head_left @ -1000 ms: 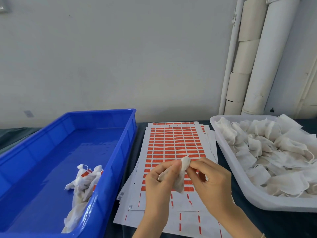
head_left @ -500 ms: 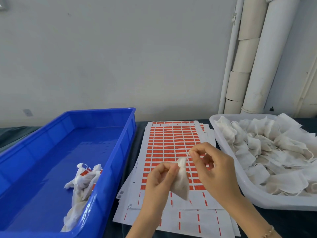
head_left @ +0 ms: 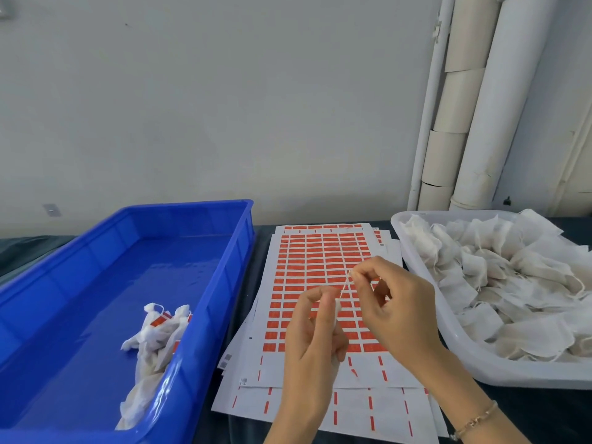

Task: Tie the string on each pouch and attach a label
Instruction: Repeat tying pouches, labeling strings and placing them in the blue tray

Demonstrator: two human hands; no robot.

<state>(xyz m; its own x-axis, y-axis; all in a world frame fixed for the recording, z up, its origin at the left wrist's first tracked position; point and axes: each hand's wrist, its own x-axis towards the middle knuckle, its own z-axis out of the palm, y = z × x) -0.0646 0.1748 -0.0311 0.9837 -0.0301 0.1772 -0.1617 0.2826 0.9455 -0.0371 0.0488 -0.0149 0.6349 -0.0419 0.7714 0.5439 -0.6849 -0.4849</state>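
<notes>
My left hand (head_left: 315, 328) grips a small white pouch (head_left: 338, 307), mostly hidden behind its fingers, above the label sheets (head_left: 320, 261). My right hand (head_left: 390, 302) pinches the pouch's thin string (head_left: 345, 285) and holds it taut up and to the right. The sheets carry rows of orange labels and lie on the dark table between two trays. Several untied white pouches (head_left: 499, 283) fill the white tray (head_left: 416, 270) on the right. A few pouches with orange labels (head_left: 157, 334) lie in the blue tray (head_left: 224, 283) on the left.
White pipes (head_left: 474, 107) run up the wall at the back right. A grey wall stands close behind the table. A bracelet sits on my right wrist (head_left: 474, 421).
My right hand has drawn the string out from the pouch, up and to the right. My left hand has closed round the pouch, hiding most of it.
</notes>
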